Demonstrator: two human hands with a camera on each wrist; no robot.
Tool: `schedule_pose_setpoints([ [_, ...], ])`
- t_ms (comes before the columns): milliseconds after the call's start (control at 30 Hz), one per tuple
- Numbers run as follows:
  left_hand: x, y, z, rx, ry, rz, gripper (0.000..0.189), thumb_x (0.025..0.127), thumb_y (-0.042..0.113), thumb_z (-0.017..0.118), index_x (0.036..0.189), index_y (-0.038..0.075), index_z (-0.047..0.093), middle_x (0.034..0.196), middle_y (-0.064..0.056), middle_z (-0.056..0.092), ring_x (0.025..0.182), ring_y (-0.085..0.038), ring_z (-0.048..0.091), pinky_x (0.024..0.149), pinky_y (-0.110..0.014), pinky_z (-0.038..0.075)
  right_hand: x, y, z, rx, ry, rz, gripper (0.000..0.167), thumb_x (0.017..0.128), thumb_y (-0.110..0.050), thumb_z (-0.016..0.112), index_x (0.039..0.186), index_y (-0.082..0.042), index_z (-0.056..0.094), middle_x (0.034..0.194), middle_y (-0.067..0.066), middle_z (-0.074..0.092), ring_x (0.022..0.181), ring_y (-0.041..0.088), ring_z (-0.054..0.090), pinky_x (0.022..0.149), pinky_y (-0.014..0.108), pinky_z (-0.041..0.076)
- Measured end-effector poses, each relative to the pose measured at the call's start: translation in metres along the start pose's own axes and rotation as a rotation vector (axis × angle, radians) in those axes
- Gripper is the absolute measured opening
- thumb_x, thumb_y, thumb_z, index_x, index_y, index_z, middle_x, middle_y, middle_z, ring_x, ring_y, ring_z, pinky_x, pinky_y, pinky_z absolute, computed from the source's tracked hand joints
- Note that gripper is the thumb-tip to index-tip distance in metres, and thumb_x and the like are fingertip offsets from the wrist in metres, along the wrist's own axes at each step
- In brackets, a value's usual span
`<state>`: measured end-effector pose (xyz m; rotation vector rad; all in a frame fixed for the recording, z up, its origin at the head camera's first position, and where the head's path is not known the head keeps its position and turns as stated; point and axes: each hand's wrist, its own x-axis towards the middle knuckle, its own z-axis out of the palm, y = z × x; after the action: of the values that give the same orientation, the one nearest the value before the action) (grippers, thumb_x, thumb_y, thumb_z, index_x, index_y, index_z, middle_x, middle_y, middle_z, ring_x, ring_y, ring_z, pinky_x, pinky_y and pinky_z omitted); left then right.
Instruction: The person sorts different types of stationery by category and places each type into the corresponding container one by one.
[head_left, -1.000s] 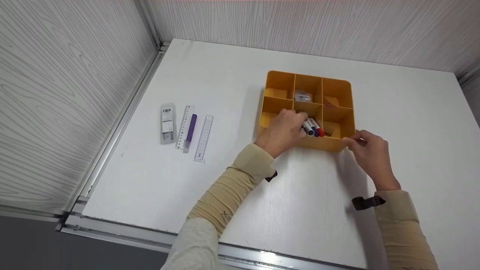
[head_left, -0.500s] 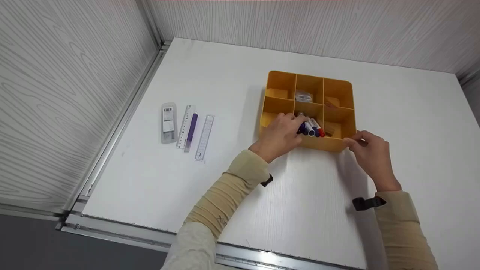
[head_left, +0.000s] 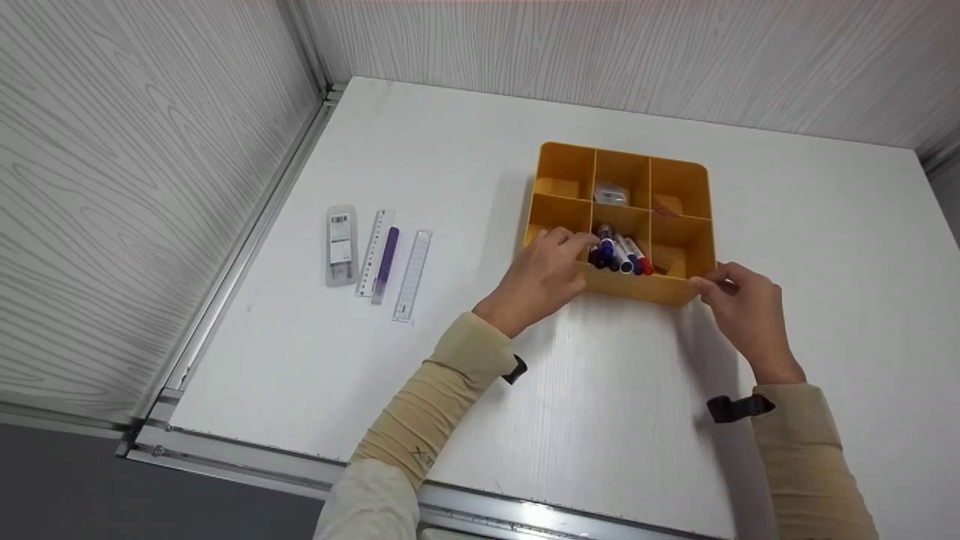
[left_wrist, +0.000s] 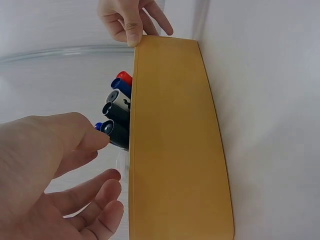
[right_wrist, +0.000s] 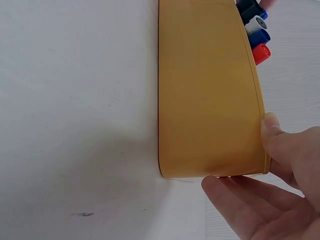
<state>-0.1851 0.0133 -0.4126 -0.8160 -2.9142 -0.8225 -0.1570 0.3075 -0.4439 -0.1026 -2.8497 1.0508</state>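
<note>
A yellow-orange six-compartment organizer box (head_left: 637,289) stands on the white table. In its front middle compartment several markers (head_left: 622,259) lean with their capped ends above the front rim, in blue, black, white and red. My left hand (head_left: 536,274) hovers at the box's front left, fingers spread and holding nothing. In the left wrist view its thumb is close beside a black marker cap (left_wrist: 117,134). My right hand (head_left: 742,311) grips the box's front right corner, thumb on the rim and fingers around the outside, as the right wrist view shows.
A small clear case (head_left: 611,195) lies in the back middle compartment. To the left on the table are a grey-clear plastic case (head_left: 341,244), a ruler (head_left: 375,251), a purple capped pen-like tool (head_left: 386,262) and a second clear ruler (head_left: 412,276). Wood-patterned panels border the table's left and back.
My left hand has let go of a dark blue marker, now lying among the others, and drawn back to the left. My right hand keeps its grip on the corner.
</note>
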Motion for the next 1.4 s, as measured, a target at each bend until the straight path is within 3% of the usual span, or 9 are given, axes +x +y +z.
schedule_pose_setpoints([
  [233, -0.011, -0.012, -0.007, -0.034, 0.038, -0.013, 0.046, 0.092, 0.010, 0.060, 0.138, 0.014, 0.055, 0.129, -0.007, 0.059, 0.118, -0.021, 0.054, 0.101, -0.026, 0.049, 0.000, 0.000, -0.001, 0.000, -0.010, 0.011, 0.042, 0.090, -0.044, 0.066, 0.097, -0.002, 0.068, 0.104, 0.018, 0.073, 0.079, -0.007, 0.061, 0.068, 0.002, 0.044],
  [333, -0.016, -0.018, -0.009, -0.053, 0.045, -0.033, 0.046, 0.091, 0.009, 0.060, 0.137, 0.014, 0.055, 0.129, -0.008, 0.059, 0.114, -0.021, 0.054, 0.098, -0.026, 0.050, 0.000, 0.000, -0.002, 0.000, -0.011, 0.010, 0.042, 0.090, -0.043, 0.066, 0.098, -0.002, 0.068, 0.109, 0.019, 0.073, 0.080, -0.006, 0.062, 0.069, 0.002, 0.045],
  [500, -0.024, -0.029, -0.013, -0.051, 0.071, -0.044, 0.047, 0.089, 0.004, 0.061, 0.135, 0.012, 0.057, 0.129, -0.010, 0.061, 0.102, -0.025, 0.056, 0.089, -0.028, 0.052, 0.000, 0.000, 0.000, 0.004, 0.013, -0.018, 0.042, 0.090, -0.043, 0.067, 0.097, -0.001, 0.069, 0.106, 0.020, 0.073, 0.086, 0.009, 0.072, 0.069, 0.001, 0.044],
  [633, -0.031, -0.039, -0.015, -0.029, 0.116, -0.044, 0.048, 0.087, 0.002, 0.063, 0.134, 0.010, 0.058, 0.126, -0.011, 0.062, 0.101, -0.027, 0.058, 0.090, -0.029, 0.053, 0.000, 0.000, 0.001, 0.002, 0.032, -0.032, 0.043, 0.089, -0.043, 0.067, 0.095, -0.001, 0.070, 0.097, 0.020, 0.074, 0.092, 0.023, 0.074, 0.067, 0.001, 0.044],
  [733, -0.037, -0.045, -0.017, -0.041, 0.149, -0.063, 0.049, 0.088, 0.004, 0.066, 0.135, 0.011, 0.057, 0.125, -0.011, 0.062, 0.104, -0.027, 0.059, 0.093, -0.031, 0.053, 0.000, 0.000, 0.001, 0.011, 0.023, -0.028, 0.043, 0.089, -0.043, 0.067, 0.095, 0.000, 0.069, 0.100, 0.021, 0.074, 0.094, 0.024, 0.073, 0.068, 0.001, 0.044],
  [800, -0.041, -0.048, -0.019, -0.055, 0.164, -0.079, 0.048, 0.089, 0.006, 0.066, 0.135, 0.012, 0.057, 0.126, -0.011, 0.061, 0.107, -0.026, 0.059, 0.096, -0.031, 0.052, 0.000, 0.000, 0.001, 0.009, 0.014, -0.021, 0.044, 0.090, -0.043, 0.066, 0.096, 0.000, 0.068, 0.103, 0.021, 0.074, 0.093, 0.018, 0.073, 0.069, 0.000, 0.044],
  [967, -0.050, -0.057, -0.023, -0.060, 0.171, -0.139, 0.045, 0.092, 0.010, 0.064, 0.136, 0.014, 0.056, 0.128, -0.009, 0.060, 0.110, -0.024, 0.058, 0.099, -0.030, 0.051, 0.000, 0.000, 0.000, -0.002, -0.006, 0.004, 0.044, 0.091, -0.045, 0.065, 0.098, -0.001, 0.068, 0.106, 0.019, 0.074, 0.085, 0.000, 0.065, 0.069, 0.001, 0.044],
  [1200, -0.069, -0.082, -0.029, -0.086, 0.188, -0.272, 0.044, 0.091, 0.009, 0.064, 0.135, 0.014, 0.057, 0.127, -0.012, 0.060, 0.110, -0.028, 0.057, 0.097, -0.036, 0.051, 0.000, -0.002, -0.001, -0.002, -0.028, 0.021, 0.046, 0.091, -0.046, 0.064, 0.101, -0.001, 0.067, 0.113, 0.020, 0.072, 0.100, 0.027, 0.069, 0.069, 0.002, 0.043],
  [1400, -0.090, -0.104, -0.036, 0.005, 0.219, -0.410, 0.047, 0.091, 0.006, 0.063, 0.137, 0.007, 0.054, 0.126, -0.020, 0.058, 0.110, -0.034, 0.057, 0.097, -0.042, 0.050, -0.001, -0.001, -0.002, 0.001, -0.014, 0.003, 0.045, 0.091, -0.044, 0.065, 0.100, 0.000, 0.068, 0.112, 0.021, 0.072, 0.101, 0.032, 0.070, 0.070, 0.002, 0.045],
])
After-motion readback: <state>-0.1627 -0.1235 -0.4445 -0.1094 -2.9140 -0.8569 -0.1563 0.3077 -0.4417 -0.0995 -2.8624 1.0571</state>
